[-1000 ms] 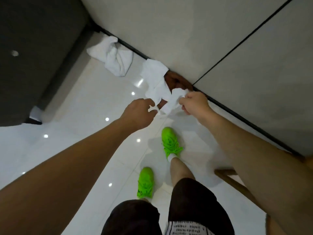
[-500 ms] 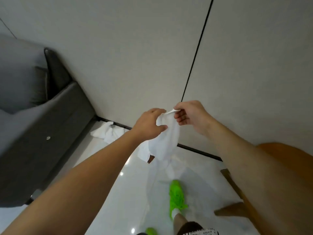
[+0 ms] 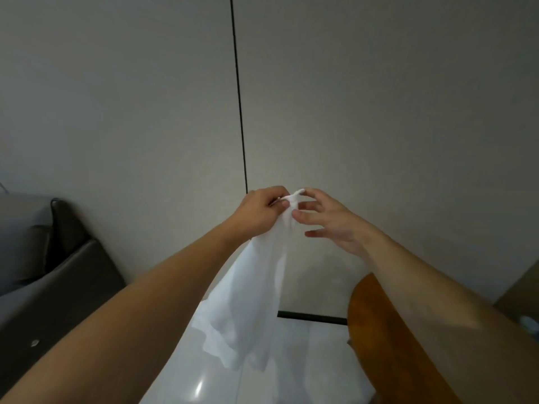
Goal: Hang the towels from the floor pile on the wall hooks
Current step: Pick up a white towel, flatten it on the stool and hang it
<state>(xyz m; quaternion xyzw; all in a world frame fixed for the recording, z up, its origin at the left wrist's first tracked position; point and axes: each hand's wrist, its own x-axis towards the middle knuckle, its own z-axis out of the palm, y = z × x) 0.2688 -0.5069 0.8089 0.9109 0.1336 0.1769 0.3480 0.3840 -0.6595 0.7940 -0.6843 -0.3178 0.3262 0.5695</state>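
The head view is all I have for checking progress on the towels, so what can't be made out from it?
- Wall hooks: none in frame; the bare wall shows only a dark seam.
- Floor pile: out of view.
- White towel: its top under the left hand is covered by fingers.
- Right hand: thumb contact with the towel's tip is blurred.
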